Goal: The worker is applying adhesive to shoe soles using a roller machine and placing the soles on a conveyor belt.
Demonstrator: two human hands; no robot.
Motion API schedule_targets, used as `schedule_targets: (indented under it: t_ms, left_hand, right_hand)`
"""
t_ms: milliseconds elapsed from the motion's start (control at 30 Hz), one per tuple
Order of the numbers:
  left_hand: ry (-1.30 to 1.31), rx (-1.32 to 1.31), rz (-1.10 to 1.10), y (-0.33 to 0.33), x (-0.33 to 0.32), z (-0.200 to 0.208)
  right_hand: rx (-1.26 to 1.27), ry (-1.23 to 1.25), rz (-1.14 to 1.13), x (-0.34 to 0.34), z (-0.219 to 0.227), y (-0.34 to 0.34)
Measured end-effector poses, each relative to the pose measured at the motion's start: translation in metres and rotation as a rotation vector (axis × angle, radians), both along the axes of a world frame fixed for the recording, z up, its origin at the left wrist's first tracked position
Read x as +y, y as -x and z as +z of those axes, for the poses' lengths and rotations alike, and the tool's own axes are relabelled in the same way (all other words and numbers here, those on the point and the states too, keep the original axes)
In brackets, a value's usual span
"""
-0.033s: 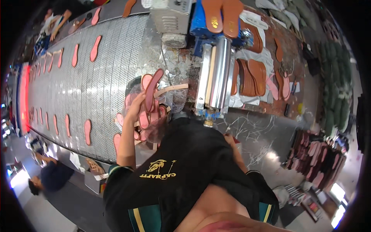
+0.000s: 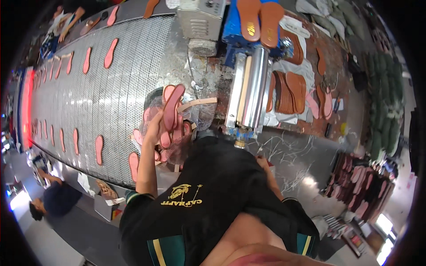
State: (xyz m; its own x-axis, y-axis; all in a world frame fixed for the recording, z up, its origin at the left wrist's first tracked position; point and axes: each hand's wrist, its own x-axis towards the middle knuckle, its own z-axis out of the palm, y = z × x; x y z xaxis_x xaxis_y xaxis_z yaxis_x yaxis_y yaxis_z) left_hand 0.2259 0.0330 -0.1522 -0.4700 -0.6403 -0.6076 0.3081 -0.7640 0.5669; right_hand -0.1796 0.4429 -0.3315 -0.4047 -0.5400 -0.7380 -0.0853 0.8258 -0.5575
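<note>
My left hand (image 2: pixel 154 126) is closed on the edge of a mauve-pink insole (image 2: pixel 174 108) with a brown rim. That insole is held tilted above a clear plastic-lined bin (image 2: pixel 155 107) heaped with pink insoles (image 2: pixel 165 141). A beige strip (image 2: pixel 202 103) runs across the bin's far side. Low beside my torso, past the metal rollers, is my right hand (image 2: pixel 262 162); its fingers are mostly hidden, and a bit of something red and white shows next to it. I cannot make out whether it grips anything.
Left lies a metal mesh conveyor (image 2: pixel 126 95) with spaced pink insoles, leading toward a red glow. A roller machine (image 2: pixel 253 91) stands ahead. Stacked brown insoles (image 2: pixel 290 93) sit on the worktable at right; a rack of insoles (image 2: pixel 361 181) is beyond. A person (image 2: pixel 60 199) is at lower left.
The insole in my left hand has dipped slightly toward the bin and changed its tilt. The view has shifted a little. My right hand stays in about the same place.
</note>
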Motion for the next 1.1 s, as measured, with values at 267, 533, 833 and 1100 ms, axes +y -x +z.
schedule_targets:
  t_ms: [267, 533, 833, 1100]
  left_hand:
    - [0.026, -0.085, 0.282, -0.030, 0.001, 0.001]
    - [0.063, 0.188, 0.250, -0.063, -0.186, -0.019]
    - [0.042, -0.304, 0.268, -0.092, -0.191, -0.104]
    - [0.369, -0.321, 0.074, 0.016, -0.068, -0.052]
  right_hand:
    - [-0.171, -0.111, -0.088, -0.054, 0.055, 0.002]
    - [-0.107, 0.044, -0.132, -0.087, 0.086, -0.020]
    - [0.018, 0.142, -0.253, -0.029, 0.076, -0.023]
    - [0.357, 0.358, -0.102, -0.134, 0.132, 0.092]
